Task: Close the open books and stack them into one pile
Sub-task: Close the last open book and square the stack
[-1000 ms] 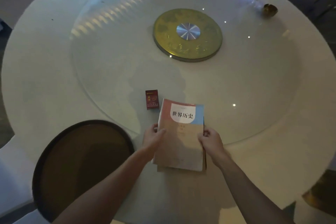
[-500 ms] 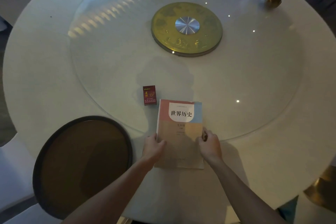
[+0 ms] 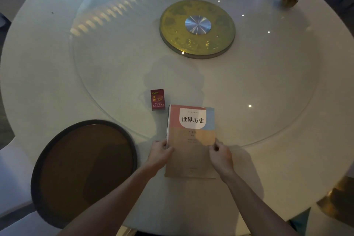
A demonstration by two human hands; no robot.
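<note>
A pile of closed books (image 3: 191, 140) lies on the white round table (image 3: 47, 82), near its front edge. The top book has a pink, blue and orange cover with black characters on a white patch. Edges of the books below show along the left side. My left hand (image 3: 160, 152) grips the pile's left edge. On the right edge, my right hand (image 3: 220, 154) holds the pile with fingers curled against it. The far part of the pile rests on the glass turntable.
A small red box (image 3: 157, 99) stands just left of the pile's far corner. A glass turntable (image 3: 115, 74) with a gold hub (image 3: 197, 28) covers the table's middle. A dark round chair seat (image 3: 84, 170) is at front left. A small gold cup (image 3: 289, 0) sits far right.
The pile was tilted and uneven a second ago; it now lies square and flat. Both hands slid a little toward me along its sides.
</note>
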